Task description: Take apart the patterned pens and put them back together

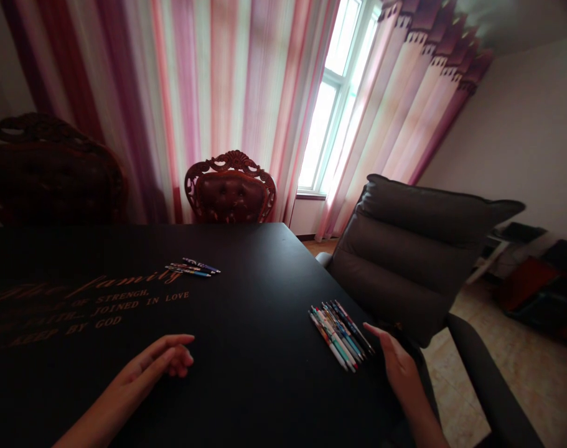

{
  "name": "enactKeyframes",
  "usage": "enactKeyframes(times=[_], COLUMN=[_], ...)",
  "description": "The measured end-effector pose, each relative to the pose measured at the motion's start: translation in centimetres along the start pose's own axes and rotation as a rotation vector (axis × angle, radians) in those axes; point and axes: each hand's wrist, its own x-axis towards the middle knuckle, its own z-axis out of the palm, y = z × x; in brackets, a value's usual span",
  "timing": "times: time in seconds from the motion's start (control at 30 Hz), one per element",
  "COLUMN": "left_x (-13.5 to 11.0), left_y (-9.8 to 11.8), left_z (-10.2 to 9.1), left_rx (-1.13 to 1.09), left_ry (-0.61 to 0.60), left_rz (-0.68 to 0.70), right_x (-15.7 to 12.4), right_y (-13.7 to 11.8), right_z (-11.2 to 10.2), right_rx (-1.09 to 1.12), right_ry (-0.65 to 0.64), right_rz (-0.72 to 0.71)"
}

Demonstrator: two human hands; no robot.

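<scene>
A row of several pens (340, 336), with patterned and coloured barrels, lies side by side on the black tabletop (250, 398) near its right edge. Just right of that row is my right hand (396, 358), index finger stretched toward the pens and nothing seen in it; whether it touches the outermost pen I cannot tell. My left hand (164, 361) hovers over the table at the left, index finger extended and the other fingers loosely curled, with no object visible in it. Farther back, a smaller loose group of pens (192, 268) lies beside the printed lettering.
Gold lettering (101, 298) runs across the table's left part. A grey padded armchair (399, 249) stands close against the right edge. Carved wooden chairs (231, 193) line the far side, before striped curtains (222, 81) and a window (327, 106).
</scene>
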Motion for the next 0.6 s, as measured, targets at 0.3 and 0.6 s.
enactKeyframes(times=[0.3,0.6], left_x=[-0.5,-0.3], left_y=[0.7,1.1], left_z=[1.5,0.8], left_rx=[-0.012,-0.011], left_ry=[0.118,0.024], left_rz=[0.028,0.030], right_x=[0.1,-0.1], right_y=[-0.5,-0.5], right_z=[0.8,0.8], right_rx=[-0.007,-0.001], right_ry=[-0.197,-0.254], right_rz=[-0.173,-0.161])
